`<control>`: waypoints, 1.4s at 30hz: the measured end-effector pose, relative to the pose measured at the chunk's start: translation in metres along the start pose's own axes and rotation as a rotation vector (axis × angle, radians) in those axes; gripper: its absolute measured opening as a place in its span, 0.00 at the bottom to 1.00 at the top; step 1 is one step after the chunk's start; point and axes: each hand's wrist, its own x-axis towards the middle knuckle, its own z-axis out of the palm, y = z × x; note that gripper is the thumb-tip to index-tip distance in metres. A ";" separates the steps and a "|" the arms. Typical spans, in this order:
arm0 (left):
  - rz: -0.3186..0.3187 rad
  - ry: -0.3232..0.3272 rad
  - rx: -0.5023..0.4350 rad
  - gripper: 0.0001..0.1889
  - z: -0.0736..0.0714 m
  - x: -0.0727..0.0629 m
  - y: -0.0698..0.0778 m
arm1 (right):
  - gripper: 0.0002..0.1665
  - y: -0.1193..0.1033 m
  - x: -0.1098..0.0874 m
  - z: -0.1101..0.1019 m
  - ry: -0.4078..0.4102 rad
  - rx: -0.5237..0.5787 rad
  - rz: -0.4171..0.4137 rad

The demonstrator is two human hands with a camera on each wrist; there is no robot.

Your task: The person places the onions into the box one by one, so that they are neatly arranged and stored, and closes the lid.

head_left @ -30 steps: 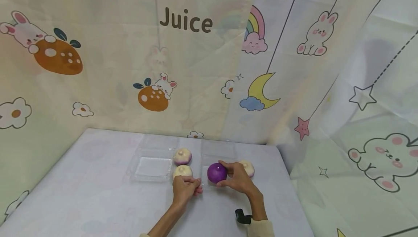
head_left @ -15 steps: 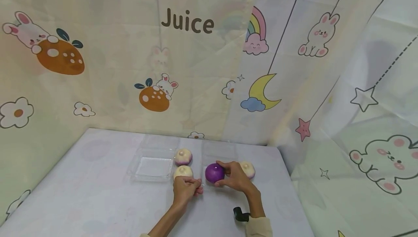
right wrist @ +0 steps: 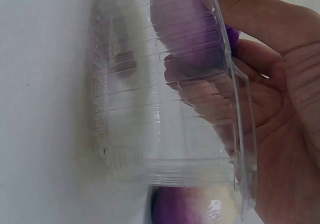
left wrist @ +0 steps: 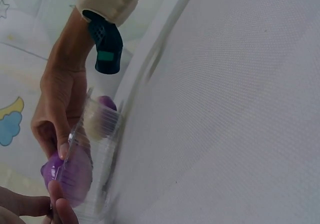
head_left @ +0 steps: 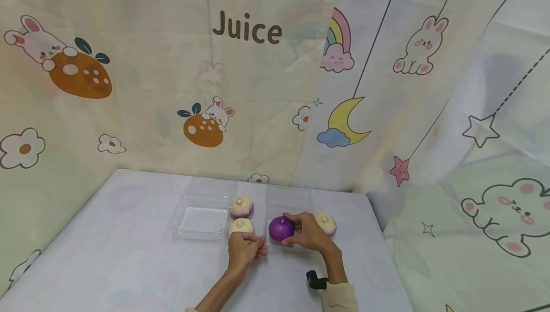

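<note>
My right hand [head_left: 311, 233] grips a shiny purple onion [head_left: 281, 229] between thumb and fingers, at the right-hand clear plastic box [right wrist: 175, 129]. Through the box's clear wall the onion [left wrist: 75, 176] shows inside in the left wrist view. The fingers of my left hand [head_left: 245, 252] pinch the near left rim of that box; in the left wrist view its fingertips [left wrist: 60, 209] sit on the edge. Two cream onions with purple undersides, a far one [head_left: 242, 206] and a near one [head_left: 241, 226], lie left of the box. My left hand partly hides the near one.
Another cream-and-purple onion [head_left: 325, 224] lies right of the box, behind my right hand. A second clear plastic box [head_left: 202, 220] with its lid raised stands at the left. Printed curtains [head_left: 150, 111] rise behind the white table [head_left: 107, 259].
My right hand has shifted slightly left with the purple onion, closer to the left hand. The left hand keeps its place at the box rim.
</note>
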 end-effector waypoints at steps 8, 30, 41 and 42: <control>0.014 -0.001 0.013 0.10 0.000 0.001 0.000 | 0.52 -0.003 0.005 -0.001 -0.027 -0.034 0.015; 0.000 -0.010 0.031 0.09 -0.004 0.000 0.002 | 0.50 -0.002 0.012 0.004 -0.077 -0.031 0.009; -0.002 -0.020 0.038 0.08 -0.003 0.000 0.002 | 0.50 -0.003 0.013 0.001 -0.096 -0.093 -0.016; 0.000 -0.021 0.038 0.08 -0.003 0.000 0.001 | 0.50 -0.004 0.014 0.000 -0.098 -0.100 -0.018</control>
